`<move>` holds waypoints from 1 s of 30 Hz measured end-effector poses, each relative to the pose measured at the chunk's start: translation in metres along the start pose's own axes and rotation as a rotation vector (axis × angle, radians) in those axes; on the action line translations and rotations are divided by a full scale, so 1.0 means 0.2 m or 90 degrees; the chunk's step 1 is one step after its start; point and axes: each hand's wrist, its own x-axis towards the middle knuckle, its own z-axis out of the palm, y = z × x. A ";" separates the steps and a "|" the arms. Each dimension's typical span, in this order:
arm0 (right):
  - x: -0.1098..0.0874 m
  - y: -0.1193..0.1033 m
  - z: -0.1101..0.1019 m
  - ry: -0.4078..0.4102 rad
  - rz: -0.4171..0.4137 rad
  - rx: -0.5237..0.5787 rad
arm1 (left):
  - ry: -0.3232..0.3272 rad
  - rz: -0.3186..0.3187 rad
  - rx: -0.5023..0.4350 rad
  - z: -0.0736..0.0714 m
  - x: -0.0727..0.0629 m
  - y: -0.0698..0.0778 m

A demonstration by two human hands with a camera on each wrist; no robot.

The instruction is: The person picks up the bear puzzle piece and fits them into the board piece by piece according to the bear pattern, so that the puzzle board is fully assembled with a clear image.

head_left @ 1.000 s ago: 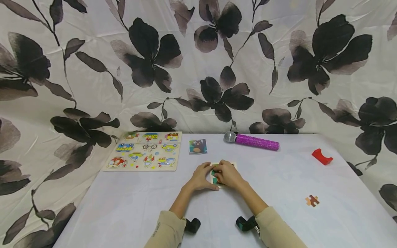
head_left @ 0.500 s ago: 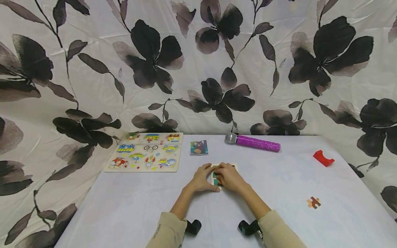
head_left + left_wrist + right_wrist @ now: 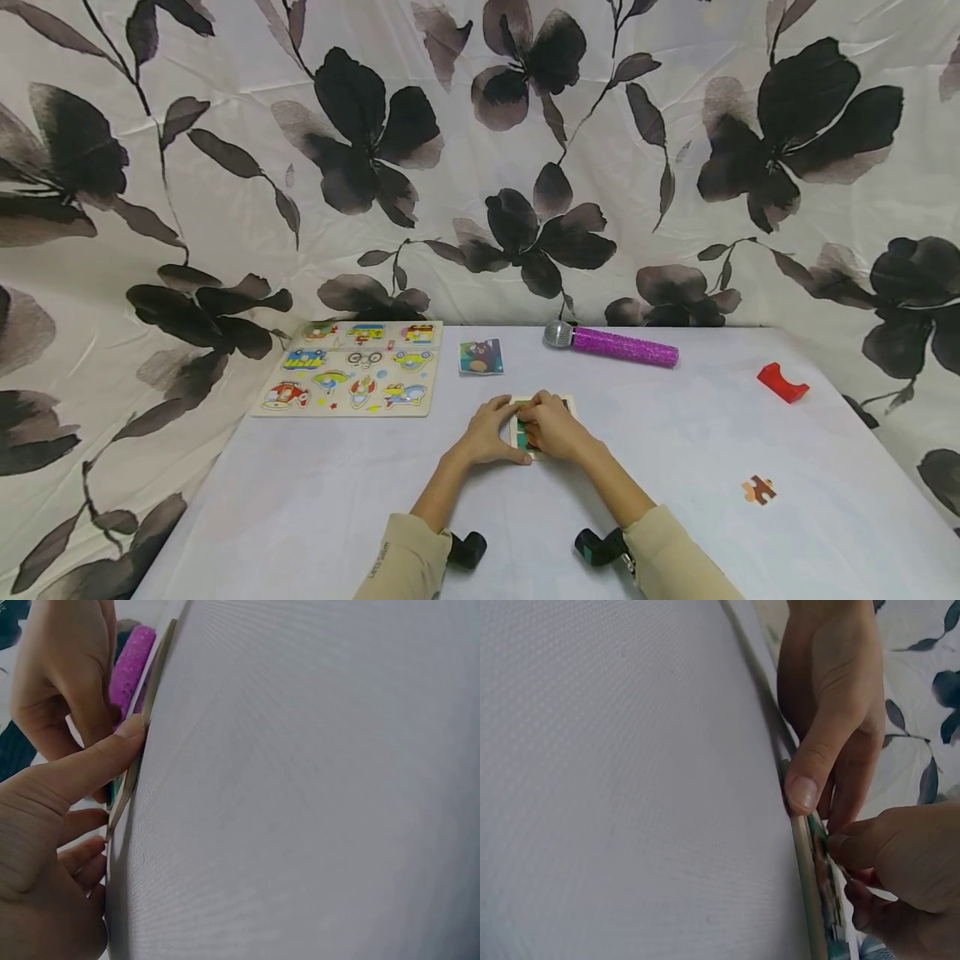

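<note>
A small jigsaw tray (image 3: 572,405) with a pale rim lies mid-table, mostly covered by both hands. My left hand (image 3: 486,435) holds it, thumb at the near edge and fingers at the far left. In the left wrist view the left thumb (image 3: 112,754) presses on the tray's side edge. My right hand (image 3: 557,428) is over the tray's right part. Seen from the right wrist, its thumb and fingers pinch a thin puzzle piece (image 3: 847,875) close over the tray. Green and brown pieces (image 3: 522,440) show between the hands.
A loose brown and orange jigsaw piece (image 3: 760,490) lies at the right, with a red curved block (image 3: 782,383) behind it. At the back are a purple glitter microphone (image 3: 622,346), a small bear picture card (image 3: 482,357) and a vehicle puzzle board (image 3: 341,382). A floral cloth hangs behind.
The head view has shifted slightly. Both hands stay at the jigsaw tray; the right hand's fingers have moved only a little on it.
</note>
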 end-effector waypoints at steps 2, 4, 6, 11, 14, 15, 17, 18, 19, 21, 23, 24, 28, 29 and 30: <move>0.00 0.00 -0.01 -0.010 0.003 -0.001 | 0.002 -0.003 -0.001 0.00 0.00 0.00; 0.00 0.00 -0.01 -0.018 0.005 0.003 | 0.000 -0.005 0.000 0.00 0.00 0.00; 0.00 0.00 -0.02 -0.029 0.007 0.013 | -0.002 -0.006 0.001 0.01 0.00 0.00; 0.00 0.01 -0.02 -0.039 -0.009 0.037 | -0.001 -0.001 0.004 0.01 0.00 -0.01; 0.01 0.02 -0.02 -0.035 -0.025 0.034 | 0.001 0.002 0.006 0.00 0.01 -0.01; 0.01 0.02 -0.02 -0.032 -0.033 0.033 | 0.000 0.002 0.006 0.00 0.01 -0.01; 0.02 0.03 -0.01 -0.024 -0.047 0.028 | -0.001 0.004 0.007 0.00 0.01 -0.01; 0.02 0.03 -0.01 -0.019 -0.050 0.028 | -0.001 0.004 0.007 0.00 0.01 -0.01; 0.02 0.03 -0.01 -0.014 -0.053 0.029 | 0.001 0.005 0.007 0.00 0.01 -0.01; 0.02 0.03 0.00 -0.005 -0.056 0.028 | 0.003 0.005 0.006 0.00 0.01 -0.01; 0.02 0.03 0.01 0.003 -0.051 0.025 | 0.004 0.004 0.006 0.00 0.01 -0.01; 0.03 0.03 0.01 0.006 -0.047 0.026 | 0.004 0.004 0.007 0.00 0.00 -0.01; 0.03 0.03 0.01 0.017 -0.022 0.036 | -0.003 0.003 0.009 0.00 0.00 -0.01; 0.04 0.04 0.01 0.018 -0.014 0.045 | -0.004 0.002 0.009 0.00 0.00 0.00; 0.04 0.04 0.00 0.017 -0.006 0.054 | -0.006 0.002 0.011 0.00 0.01 0.00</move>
